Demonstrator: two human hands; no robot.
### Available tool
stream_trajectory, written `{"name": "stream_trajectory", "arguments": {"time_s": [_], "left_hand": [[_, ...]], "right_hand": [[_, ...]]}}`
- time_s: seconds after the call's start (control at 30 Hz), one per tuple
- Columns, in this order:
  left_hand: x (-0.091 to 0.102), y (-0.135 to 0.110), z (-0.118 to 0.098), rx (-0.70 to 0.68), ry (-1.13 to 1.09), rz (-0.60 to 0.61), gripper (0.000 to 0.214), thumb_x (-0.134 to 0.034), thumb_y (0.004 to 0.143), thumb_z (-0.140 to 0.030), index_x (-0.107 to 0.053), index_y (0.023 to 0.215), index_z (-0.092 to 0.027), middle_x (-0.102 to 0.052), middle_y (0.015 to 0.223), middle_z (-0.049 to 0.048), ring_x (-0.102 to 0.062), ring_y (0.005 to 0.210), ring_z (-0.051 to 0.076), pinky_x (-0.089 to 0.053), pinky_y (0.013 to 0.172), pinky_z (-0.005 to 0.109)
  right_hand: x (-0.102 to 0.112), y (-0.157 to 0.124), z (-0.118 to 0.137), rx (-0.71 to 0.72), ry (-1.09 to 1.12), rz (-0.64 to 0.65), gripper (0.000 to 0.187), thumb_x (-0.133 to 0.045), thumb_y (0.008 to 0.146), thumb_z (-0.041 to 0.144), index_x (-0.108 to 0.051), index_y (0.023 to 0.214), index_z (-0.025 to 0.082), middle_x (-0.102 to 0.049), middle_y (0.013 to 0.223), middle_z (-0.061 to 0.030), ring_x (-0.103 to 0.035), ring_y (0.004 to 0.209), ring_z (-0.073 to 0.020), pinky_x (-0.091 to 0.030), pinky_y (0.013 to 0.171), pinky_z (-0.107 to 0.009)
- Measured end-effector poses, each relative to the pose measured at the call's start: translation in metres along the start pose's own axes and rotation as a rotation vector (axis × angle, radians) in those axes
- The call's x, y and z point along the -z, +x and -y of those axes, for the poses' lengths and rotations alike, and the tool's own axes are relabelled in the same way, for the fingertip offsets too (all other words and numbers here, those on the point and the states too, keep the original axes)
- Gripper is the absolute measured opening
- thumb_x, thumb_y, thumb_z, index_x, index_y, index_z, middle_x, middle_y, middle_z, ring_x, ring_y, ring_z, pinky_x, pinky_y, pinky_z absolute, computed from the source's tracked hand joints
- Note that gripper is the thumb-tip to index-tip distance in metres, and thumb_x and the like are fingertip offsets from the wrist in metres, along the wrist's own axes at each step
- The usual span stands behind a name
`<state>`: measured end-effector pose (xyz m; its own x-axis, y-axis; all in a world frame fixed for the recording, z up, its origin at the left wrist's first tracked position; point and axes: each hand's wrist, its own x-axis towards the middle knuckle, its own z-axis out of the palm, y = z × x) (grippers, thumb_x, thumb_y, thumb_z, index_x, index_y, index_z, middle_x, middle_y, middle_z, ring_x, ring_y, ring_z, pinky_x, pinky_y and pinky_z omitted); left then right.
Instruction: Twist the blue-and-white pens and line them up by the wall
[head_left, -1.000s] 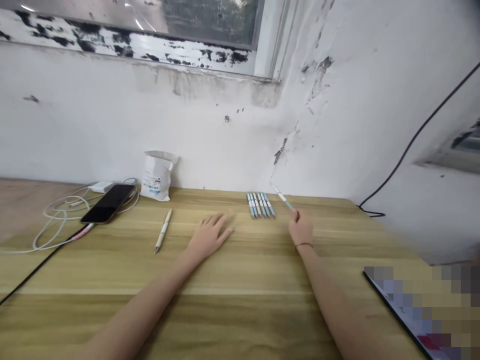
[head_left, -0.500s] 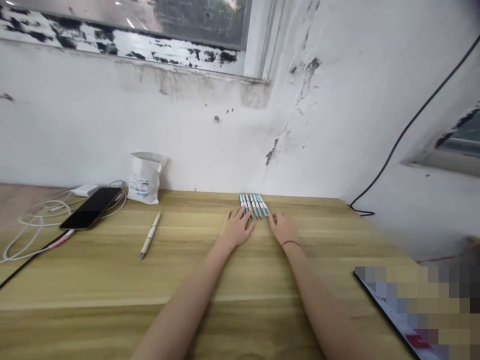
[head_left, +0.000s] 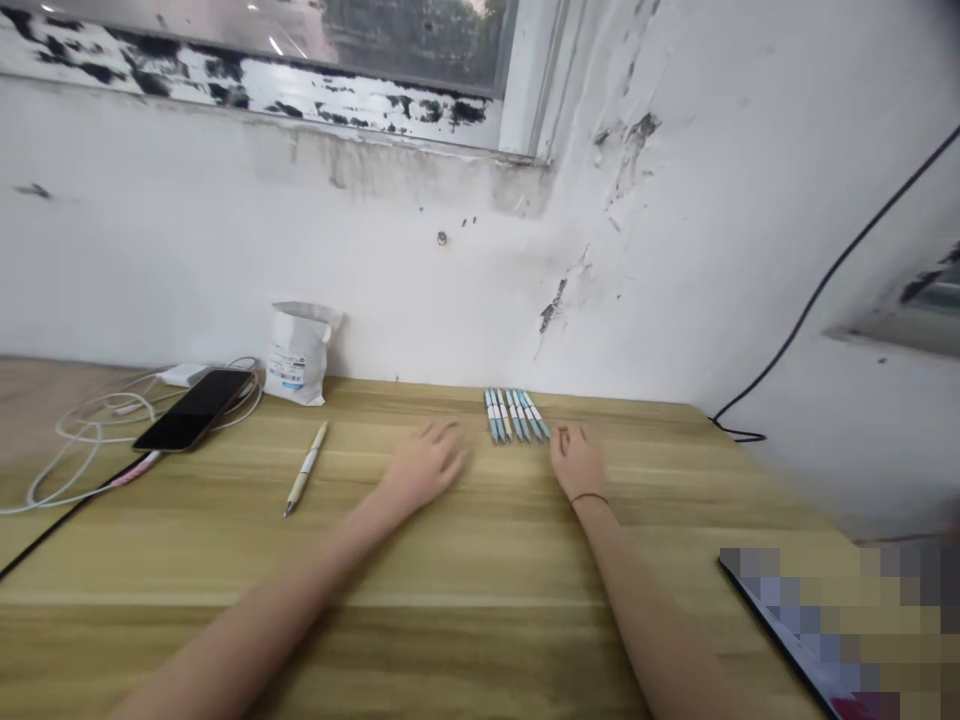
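- The left hand [head_left: 424, 465] was open, palm down and fingers spread, a little blurred, holding nothing, just left of the row of pens and not touching it.
- The right hand [head_left: 576, 462] was open with its fingers loosely bent, gripping nothing. Its fingertips [head_left: 559, 435] were at the right end of the row, touching it or just beside it; the view did not settle which.
- A thin dark cord bracelet [head_left: 589, 498] circled the right wrist.
- The row of blue-and-white pens [head_left: 516, 415] lay side by side on the far part of the wooden tabletop [head_left: 480, 560], near the wall.
- A single cream-coloured pen [head_left: 306, 468] lay apart, left of the left hand, tilted across the tabletop.
- Further left, a black smartphone [head_left: 193, 410] rested on a tangle of white cable [head_left: 90, 430], near a white charger [head_left: 184, 375].
- A white paper bag [head_left: 298, 355] stood upright against the wall, behind the smartphone.
- At the lower right, a flat object [head_left: 810, 630] was pixelated too heavily to identify.
- A black cable [head_left: 840, 270] ran down the stained white wall [head_left: 420, 270], beneath a window with a peeling sill [head_left: 247, 100].
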<state>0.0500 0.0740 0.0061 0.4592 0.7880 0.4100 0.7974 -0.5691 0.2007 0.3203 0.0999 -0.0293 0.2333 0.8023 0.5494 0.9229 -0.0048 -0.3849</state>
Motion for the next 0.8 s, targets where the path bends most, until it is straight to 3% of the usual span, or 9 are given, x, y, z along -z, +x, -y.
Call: {"name": "stream_trajectory", "arguments": {"time_s": [0.07,0.17,0.23,0.3,0.47,0.57,0.67,0.73,0.8], "left_hand": [[0.028,-0.026,0.032,0.142,0.139,0.021,0.032,-0.04,0.088,-0.033,-0.055,0.114,-0.022,-0.053,0.119,0.0087,-0.047,0.11,0.025,-0.035,0.098,0.042],[0.06,-0.063,0.076,0.413,0.302,0.022,0.031,-0.043,0.085,-0.028,-0.055,0.112,-0.019,-0.052,0.116,0.0132,-0.045,0.112,0.029,-0.037,0.093,0.044],[0.071,-0.079,0.094,0.632,0.309,0.071,0.035,-0.04,0.087,-0.035,-0.053,0.116,-0.02,-0.053,0.114,0.014,-0.05,0.104,0.03,-0.042,0.085,0.043],[0.074,-0.086,0.102,0.726,0.288,0.119,0.04,-0.036,0.088,-0.041,-0.051,0.119,-0.021,-0.056,0.108,0.0137,-0.057,0.091,0.03,-0.044,0.075,0.042],[0.064,-0.072,0.09,0.664,0.089,0.097,0.043,-0.034,0.089,-0.034,-0.043,0.13,-0.024,-0.063,0.093,0.0093,-0.06,0.079,0.023,-0.044,0.071,0.034],[0.05,-0.053,0.073,0.59,-0.248,-0.021,0.043,-0.032,0.09,-0.036,-0.046,0.128,-0.024,-0.063,0.081,0.0047,-0.06,0.071,0.018,-0.046,0.069,0.03],[0.031,-0.032,0.049,0.485,-0.655,-0.129,0.039,-0.036,0.087,-0.04,-0.057,0.11,-0.017,-0.063,0.079,0.0041,-0.06,0.068,0.016,-0.049,0.067,0.029],[0.018,-0.021,0.033,0.425,-0.875,-0.154,0.038,-0.042,0.085,-0.044,-0.056,0.107,-0.016,-0.062,0.087,0.0047,-0.061,0.071,0.015,-0.051,0.07,0.03],[0.008,-0.016,0.02,0.377,-0.967,-0.171,0.036,-0.046,0.083,-0.044,-0.055,0.104,-0.016,-0.062,0.091,0.005,-0.062,0.076,0.015,-0.052,0.075,0.032]], "right_hand": [[-0.002,-0.003,0.007,0.09,0.032,-0.067,0.018,-0.042,0.083,0.023,-0.059,0.086,0.017,-0.057,0.085,-0.0078,-0.053,0.075,-0.019,-0.039,0.066,-0.029],[-0.005,-0.009,0.024,0.237,0.105,-0.063,0.017,-0.041,0.083,0.02,-0.058,0.086,0.017,-0.056,0.087,-0.008,-0.052,0.079,-0.0191,-0.041,0.071,-0.03],[-0.004,-0.015,0.037,0.32,0.147,-0.017,0.017,-0.04,0.085,0.02,-0.057,0.087,0.018,-0.056,0.088,-0.0075,-0.052,0.082,-0.019,-0.041,0.075,-0.03],[-0.002,-0.02,0.048,0.406,0.169,0.056,0.018,-0.04,0.086,0.019,-0.057,0.088,0.018,-0.056,0.089,-0.0071,-0.051,0.085,-0.0193,-0.041,0.078,-0.031],[0.007,-0.032,0.066,0.573,0.177,0.293,0.018,-0.041,0.087,0.017,-0.059,0.085,0.019,-0.057,0.089,-0.0068,-0.051,0.086,-0.0194,-0.041,0.079,-0.032],[0.013,-0.039,0.079,0.619,0.22,0.357,0.019,-0.041,0.089,0.022,-0.059,0.083,0.018,-0.059,0.084,-0.0062,-0.052,0.084,-0.0193,-0.041,0.078,-0.032],[0.019,-0.047,0.094,0.63,0.3,0.407,0.021,-0.046,0.089,0.034,-0.059,0.094,0.018,-0.061,0.088,-0.0065,-0.053,0.086,-0.02,-0.041,0.077,-0.032],[0.021,-0.051,0.1,0.628,0.365,0.443,0.024,-0.045,0.09,0.036,-0.057,0.1,0.019,-0.062,0.09,-0.0059,-0.054,0.086,-0.0191,-0.042,0.076,-0.031],[0.02,-0.053,0.101,0.607,0.406,0.458,0.023,-0.039,0.093,0.032,-0.058,0.094,0.02,-0.062,0.085,-0.0043,-0.055,0.082,-0.0173,-0.042,0.073,-0.029]]}}
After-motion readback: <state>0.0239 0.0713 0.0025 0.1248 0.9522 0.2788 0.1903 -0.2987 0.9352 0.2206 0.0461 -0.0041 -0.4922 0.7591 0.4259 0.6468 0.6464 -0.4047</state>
